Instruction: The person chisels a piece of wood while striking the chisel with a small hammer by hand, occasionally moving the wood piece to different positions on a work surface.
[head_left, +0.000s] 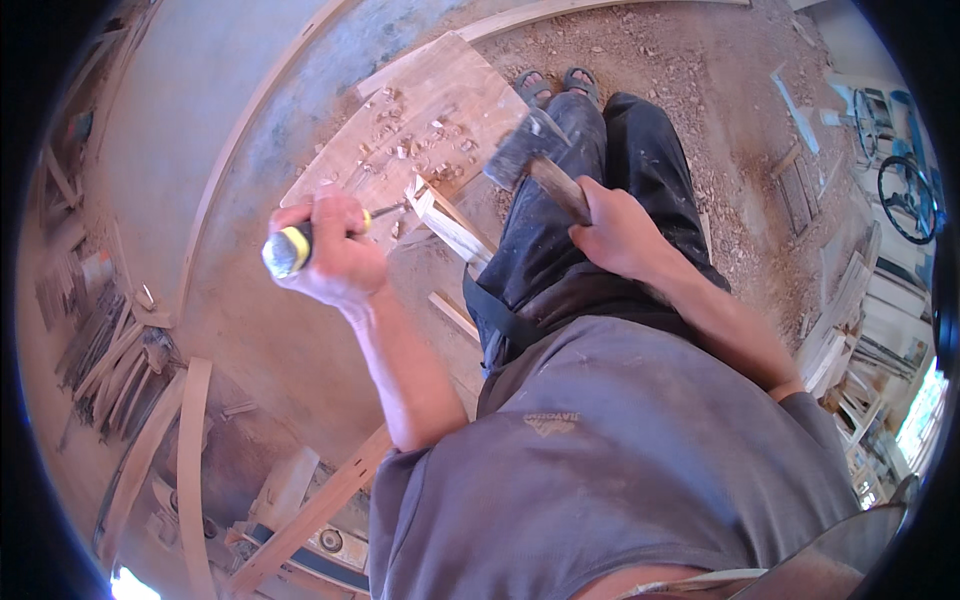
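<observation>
My left hand (345, 245) is wrapped round the yellow-and-black handle of a chisel (290, 248). The chisel's thin metal blade points right, its tip at or close to the end of a narrow pale wooden piece (450, 228); I cannot tell whether it is touching. That piece lies slanting beside my thigh, its far end over a wooden board (460, 85) strewn with curled shavings (405, 148). In my right hand (620, 230) is a hammer (562, 188) with a wooden handle. Its dark metal head, smeared by motion, hangs above my leg, apart from the chisel.
Long curved wooden strips (215, 190) lie on the floor at the left. Stacked offcuts (110, 360) fill the far left side. Chips and sawdust (740, 130) cover the ground at the right, near a dark wheel (908, 200) and leaning planks (840, 310).
</observation>
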